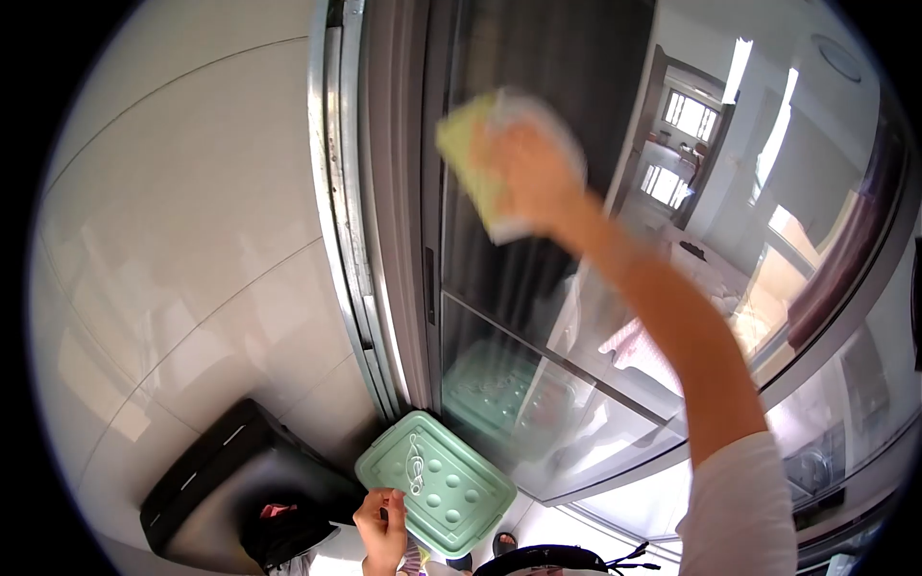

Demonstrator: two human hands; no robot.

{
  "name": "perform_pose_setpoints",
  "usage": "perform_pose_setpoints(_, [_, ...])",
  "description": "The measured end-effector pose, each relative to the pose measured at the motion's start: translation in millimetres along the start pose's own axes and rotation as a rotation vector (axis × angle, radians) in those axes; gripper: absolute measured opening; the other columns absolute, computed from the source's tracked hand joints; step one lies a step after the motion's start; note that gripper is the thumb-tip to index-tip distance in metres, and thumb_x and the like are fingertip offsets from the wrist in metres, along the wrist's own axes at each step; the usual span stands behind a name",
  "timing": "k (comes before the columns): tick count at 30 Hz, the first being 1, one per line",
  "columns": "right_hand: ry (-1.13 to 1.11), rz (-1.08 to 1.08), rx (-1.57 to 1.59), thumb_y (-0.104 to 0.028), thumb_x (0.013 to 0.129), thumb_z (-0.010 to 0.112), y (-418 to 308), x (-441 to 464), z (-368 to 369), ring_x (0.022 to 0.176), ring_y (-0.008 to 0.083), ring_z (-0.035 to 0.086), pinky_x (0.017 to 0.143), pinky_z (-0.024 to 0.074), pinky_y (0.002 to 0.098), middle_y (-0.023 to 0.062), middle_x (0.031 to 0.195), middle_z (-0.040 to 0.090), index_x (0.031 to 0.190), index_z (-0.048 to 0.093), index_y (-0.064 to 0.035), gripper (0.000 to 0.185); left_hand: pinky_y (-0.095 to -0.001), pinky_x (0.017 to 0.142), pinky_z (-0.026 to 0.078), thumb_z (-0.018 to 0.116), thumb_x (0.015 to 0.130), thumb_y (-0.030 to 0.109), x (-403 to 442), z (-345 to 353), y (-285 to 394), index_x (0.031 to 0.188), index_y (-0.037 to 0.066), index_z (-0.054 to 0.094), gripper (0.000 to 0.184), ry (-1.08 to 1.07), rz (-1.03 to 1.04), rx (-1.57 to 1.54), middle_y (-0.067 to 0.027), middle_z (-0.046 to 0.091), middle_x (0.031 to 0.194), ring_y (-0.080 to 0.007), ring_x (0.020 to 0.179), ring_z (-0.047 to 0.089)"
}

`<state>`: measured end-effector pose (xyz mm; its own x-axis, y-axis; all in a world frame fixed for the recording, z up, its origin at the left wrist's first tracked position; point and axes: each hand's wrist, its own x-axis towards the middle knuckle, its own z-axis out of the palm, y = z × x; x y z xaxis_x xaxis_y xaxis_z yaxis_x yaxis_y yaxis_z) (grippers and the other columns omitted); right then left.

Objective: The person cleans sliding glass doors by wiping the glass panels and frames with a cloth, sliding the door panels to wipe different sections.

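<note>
One glass panel [538,58] is standing before the person, and the cloth [466,149] is lying under the right hand [533,178], appearing flat against that pane. The cloth's visible yellow edge is slanting from upper left to lower right; the hand is covering the rest, so the full long axis is not showing. The right hand is the nearer; its grip is holding the cloth, with finger detail blurring. The left hand [381,528] is resting low, well apart from the cloth; its fingers are curling, and whether they are enclosing anything cannot be told.

Count, descending by size: one glass panel; one tiled wall [192,173], running along the left; one dark frame [403,192], bordering the pane; one black case [221,499], sitting at lower left; one green box [475,480], standing just beside it, lid on; one yellow cloth, a white part showing alongside, whether a second piece being unconfirmed; two hands; one white cord [415,461], lying looped on the lid.
</note>
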<state>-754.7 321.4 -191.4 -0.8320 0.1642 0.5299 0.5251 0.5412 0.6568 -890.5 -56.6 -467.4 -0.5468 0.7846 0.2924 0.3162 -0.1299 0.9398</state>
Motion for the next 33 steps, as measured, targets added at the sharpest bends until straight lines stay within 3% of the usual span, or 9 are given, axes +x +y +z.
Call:
perform_pose_setpoints(8, [0.258, 0.325, -0.541, -0.052, 0.080, 0.048, 97.2, 3.8, -139.0, 0.133, 0.0352, 0.018, 0.108, 0.0096, 0.0498, 0.0175, 0.143, 0.026, 0.135, 0.038, -0.0137, 0.067, -0.0207, 0.051, 0.040, 0.053, 0.090, 0.014, 11.1, 36.8, -0.9, 0.076, -0.002, 0.056, 0.021, -0.086, -0.083, -0.138, -0.0025, 0.053, 0.062, -0.0066, 0.054, 0.049])
perform_pose_setpoints(11, [0.239, 0.269, -0.512, -0.046, 0.083, 0.048, 47.5, -57.2, -76.9, 0.124, 0.0305, 0.035, 0.101, 0.0224, 0.0525, 0.0056, 0.138, 0.037, 0.130, 0.043, -0.0195, 0.055, -0.0242, 0.050, 0.043, 0.054, 0.084, 0.002, 17.3, 47.0, -3.3, 0.077, -0.004, 0.058, 0.010, -0.184, -0.018, -0.099, -0.0082, 0.059, 0.066, -0.0126, 0.054, 0.058])
perform_pose_setpoints(12, [0.258, 0.430, 0.418, -0.039, 0.085, 0.046, 22.5, -82.8, -44.0, 0.127, 0.0294, 0.031, 0.103, 0.0236, 0.0476, 0.0058, 0.138, 0.036, 0.128, 0.045, -0.0190, 0.048, -0.0242, 0.050, 0.043, 0.054, 0.084, 0.002, 17.4, 47.7, -3.6, 0.077, -0.004, 0.058, 0.010, -0.207, -0.013, -0.105, -0.0082, 0.059, 0.066, -0.0126, 0.054, 0.058])
perform_pose_setpoints(14, [0.089, 0.311, 0.567, -0.025, 0.083, 0.046, -27.5, -134.7, -24.1, 0.120, 0.0247, 0.037, 0.102, 0.0299, 0.0391, 0.0070, 0.128, 0.043, 0.128, 0.043, -0.0173, 0.045, -0.0246, 0.050, 0.043, 0.054, 0.082, 0.000, 17.6, 48.5, -4.1, 0.077, -0.004, 0.058, 0.008, -0.236, -0.012, -0.098, -0.0090, 0.058, 0.065, -0.0131, 0.054, 0.058])
perform_pose_setpoints(15, [-0.105, 0.057, -0.214, -0.017, 0.079, 0.049, -51.7, -166.6, -28.0, 0.111, 0.0213, 0.047, 0.100, 0.0349, 0.0355, 0.0079, 0.118, 0.051, 0.129, 0.041, -0.0162, 0.051, -0.0224, 0.051, 0.042, 0.052, 0.086, 0.003, 16.9, 45.9, 3.7, 0.078, -0.005, 0.057, 0.012, -0.276, -0.012, -0.086, -0.0074, 0.057, 0.067, -0.0096, 0.055, 0.053])
perform_pose_setpoints(22, [-0.434, 0.134, 0.021, -0.020, 0.076, 0.056, -52.9, -278.3, -80.1, 0.105, 0.0175, 0.050, 0.097, 0.0351, 0.0328, -0.0011, 0.112, 0.053, 0.131, 0.041, -0.0249, 0.057, -0.0222, 0.048, 0.041, 0.050, 0.086, 0.003, 10.2, 26.3, -47.9, 0.075, -0.002, 0.055, 0.013, -0.324, -0.045, -0.041, -0.0050, 0.055, 0.061, -0.0088, 0.053, 0.052])
perform_pose_setpoints(25, [-0.402, 0.642, -0.068, -0.039, 0.079, 0.055, 5.4, -232.9, -162.4, 0.090, 0.0174, 0.056, 0.096, 0.0350, 0.0362, -0.0020, 0.087, 0.060, 0.122, 0.053, -0.0278, 0.045, -0.0490, 0.083, 0.044, 0.052, 0.087, 0.038, 22.2, 20.8, -72.2, 0.131, 0.004, 0.035, 0.058, -0.697, -0.158, 0.183, -0.0230, 0.053, 0.116, -0.0375, 0.095, 0.055])
perform_pose_setpoints(28, [-0.130, 0.467, -0.667, -0.039, 0.084, 0.050, 102.8, -200.8, -237.9, 0.124, 0.0274, 0.035, 0.100, 0.0256, 0.0488, 0.0104, 0.141, 0.031, 0.132, 0.040, -0.0238, 0.052, -0.0223, 0.048, 0.041, 0.050, 0.086, 0.004, 18.6, 57.8, -53.5, 0.075, -0.001, 0.055, 0.013, -0.478, -0.028, -0.155, -0.0054, 0.055, 0.061, -0.0094, 0.052, 0.053])
perform_pose_setpoints(33, [0.211, 0.659, -0.894, -0.034, 0.090, 0.043, 164.7, -202.3, -277.6, 0.131, 0.0375, 0.022, 0.104, 0.0181, 0.0543, 0.0118, 0.143, 0.028, 0.138, 0.030, -0.0238, 0.051, -0.0233, 0.048, 0.042, 0.050, 0.085, 0.004, 6.9, 101.2, -40.1, 0.077, -0.001, 0.057, 0.012, -0.575, 0.027, -0.149, -0.0056, 0.057, 0.062, -0.0110, 0.052, 0.055])
